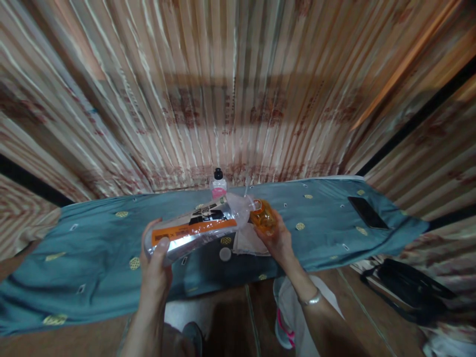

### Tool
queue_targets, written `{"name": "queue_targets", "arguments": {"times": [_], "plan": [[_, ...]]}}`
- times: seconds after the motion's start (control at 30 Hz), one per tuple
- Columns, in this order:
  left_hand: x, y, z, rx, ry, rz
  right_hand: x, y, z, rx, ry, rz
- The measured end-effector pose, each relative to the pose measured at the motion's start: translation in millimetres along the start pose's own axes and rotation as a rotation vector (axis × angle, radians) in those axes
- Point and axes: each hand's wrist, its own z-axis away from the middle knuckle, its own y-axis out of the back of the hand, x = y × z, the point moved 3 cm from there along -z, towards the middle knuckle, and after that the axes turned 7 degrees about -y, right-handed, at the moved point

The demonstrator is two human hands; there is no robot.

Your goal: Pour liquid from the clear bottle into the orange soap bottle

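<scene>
My left hand [158,255] is wrapped round the base of a large clear plastic bottle [197,228] with a silver, black and orange label. That bottle lies tilted, its clear shoulder pointing right. Closed in my right hand [278,243] is a small amber bottle [263,218], its ringed mouth turned toward the big bottle's neck end. The two meet or nearly meet there; I cannot tell whether they touch. Below them on the table are a pale cloth [249,244] and a round white cap [225,254]. Behind stands a clear pump-style bottle [218,184] with black top and pink label.
A blue-green patterned cloth [104,248] covers the narrow table. A black phone [367,212] lies toward its right end. Striped curtains [223,89] hang close behind. A dark bag [409,290] sits low at the right, and my feet show beneath the front edge.
</scene>
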Motion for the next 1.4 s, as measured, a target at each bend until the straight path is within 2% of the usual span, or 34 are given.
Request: {"name": "queue_targets", "arguments": {"times": [0.37,0.5,0.73,1.17,1.4], "plan": [[-3.5,3.8,1.1,-0.036,0.009,-0.049,9.6,1.4,2.1,0.02,-0.003,0.019],[-5.6,5.6,0.2,-0.011,0.004,-0.038,3.0,4.2,3.7,-0.01,-0.008,0.025],[-4.3,5.5,2.9,-0.028,-0.001,-0.046,-3.6,7.6,5.7,0.041,0.024,0.031],[-4.0,4.6,3.3,-0.075,-0.083,-0.075,6.4,11.3,5.0,0.023,-0.043,0.035],[-1.8,1.9,4.3,-0.034,-0.048,-0.022,4.7,12.5,5.8,0.046,-0.006,0.043]]}}
